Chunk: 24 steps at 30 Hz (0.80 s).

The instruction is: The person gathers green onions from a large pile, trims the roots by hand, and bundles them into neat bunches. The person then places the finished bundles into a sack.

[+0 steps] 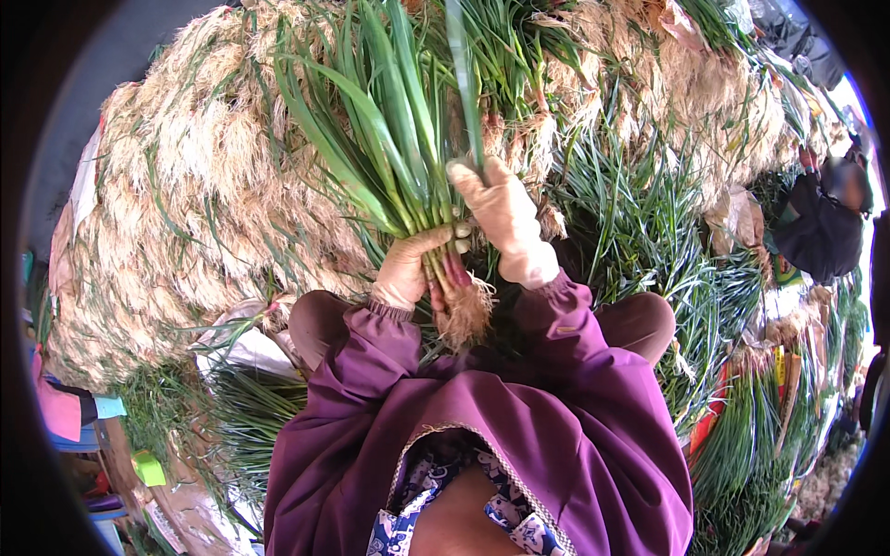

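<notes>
My left hand (416, 260), in a pale glove, is closed around a bunch of green onions (403, 153) just above their reddish stem bases. Their green leaves fan upward, and the tangled roots (467, 313) hang toward my lap. Beside the bunch, on its right, my right hand (502, 208), gloved too, pinches a single long green leaf (469, 104) between thumb and fingers. That leaf rises upright and looks blurred toward its top. The fingertips of my left hand show at the right side of the stems.
A large heap of onions with pale roots outward (201, 187) spans the left and top. Loose green leaves (640, 208) lie at right, near a bundle (744, 424). A person in dark clothing (824, 222) is at far right. A green plastic object (148, 468) lies lower left.
</notes>
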Each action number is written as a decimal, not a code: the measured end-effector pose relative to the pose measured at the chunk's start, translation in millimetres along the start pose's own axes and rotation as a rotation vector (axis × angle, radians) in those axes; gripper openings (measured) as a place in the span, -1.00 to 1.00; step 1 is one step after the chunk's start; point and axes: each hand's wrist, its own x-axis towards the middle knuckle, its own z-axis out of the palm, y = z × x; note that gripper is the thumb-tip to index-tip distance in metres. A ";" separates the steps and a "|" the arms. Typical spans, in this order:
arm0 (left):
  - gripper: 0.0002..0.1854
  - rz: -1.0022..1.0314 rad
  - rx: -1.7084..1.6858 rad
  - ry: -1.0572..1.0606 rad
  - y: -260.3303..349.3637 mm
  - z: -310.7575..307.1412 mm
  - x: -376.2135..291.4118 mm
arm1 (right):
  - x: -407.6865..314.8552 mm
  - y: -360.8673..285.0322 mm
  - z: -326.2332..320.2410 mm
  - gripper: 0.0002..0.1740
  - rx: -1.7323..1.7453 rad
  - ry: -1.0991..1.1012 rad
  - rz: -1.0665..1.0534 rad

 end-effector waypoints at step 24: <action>-0.66 0.252 0.097 0.102 97.3 34.7 20.1 | 23.5 30.1 -75.2 -0.63 -0.733 0.075 -0.227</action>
